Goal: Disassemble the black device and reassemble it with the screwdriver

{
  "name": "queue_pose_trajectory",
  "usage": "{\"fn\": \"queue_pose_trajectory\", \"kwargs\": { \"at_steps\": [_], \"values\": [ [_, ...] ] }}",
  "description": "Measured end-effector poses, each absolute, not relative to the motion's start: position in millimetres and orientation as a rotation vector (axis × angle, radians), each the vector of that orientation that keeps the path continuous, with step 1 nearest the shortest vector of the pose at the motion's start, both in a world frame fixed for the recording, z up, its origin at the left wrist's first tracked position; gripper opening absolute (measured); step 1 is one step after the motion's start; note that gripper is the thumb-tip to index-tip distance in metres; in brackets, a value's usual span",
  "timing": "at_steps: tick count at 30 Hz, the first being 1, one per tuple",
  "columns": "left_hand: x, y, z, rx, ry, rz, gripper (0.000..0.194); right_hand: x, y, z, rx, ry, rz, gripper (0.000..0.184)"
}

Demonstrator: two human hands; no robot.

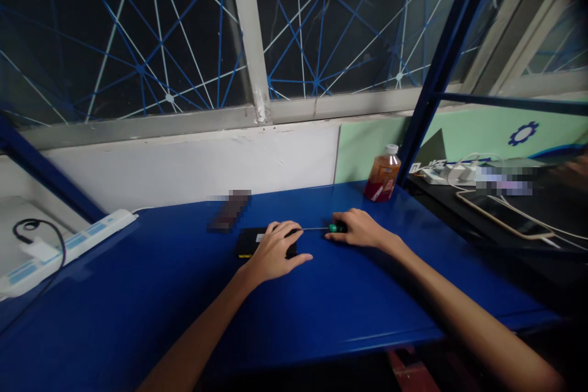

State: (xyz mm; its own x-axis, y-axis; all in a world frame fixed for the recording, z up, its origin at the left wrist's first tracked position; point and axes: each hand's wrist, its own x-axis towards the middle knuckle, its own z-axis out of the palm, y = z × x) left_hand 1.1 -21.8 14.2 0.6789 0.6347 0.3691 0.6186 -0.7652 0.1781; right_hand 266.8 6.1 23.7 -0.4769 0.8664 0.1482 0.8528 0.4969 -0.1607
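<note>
My left hand (274, 250) lies on 1 black box (249, 242) on the blue tabletop (331, 300), thumb and fingers apart. My right hand (361, 228) hugs 1 green screwdriver (333, 228).

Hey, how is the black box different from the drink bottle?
The bottle stands upright; the black box lies flat. The bottle is orange and red with a white cap; the box is mostly black with a bit of yellow. The left hand is on the box; no hand touches the bottle. Both are on the blue table.
</note>
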Motion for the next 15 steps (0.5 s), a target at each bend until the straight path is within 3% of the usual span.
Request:
{"fn": "queue_pose_trajectory", "kwargs": {
  "at_steps": [15],
  "values": [
    [-4, -19, 16, 2.843, 1.087, 0.430, 0.063, 293, 15, 34, -1.527, -2.382, 0.096, 0.041]
  ]
}}
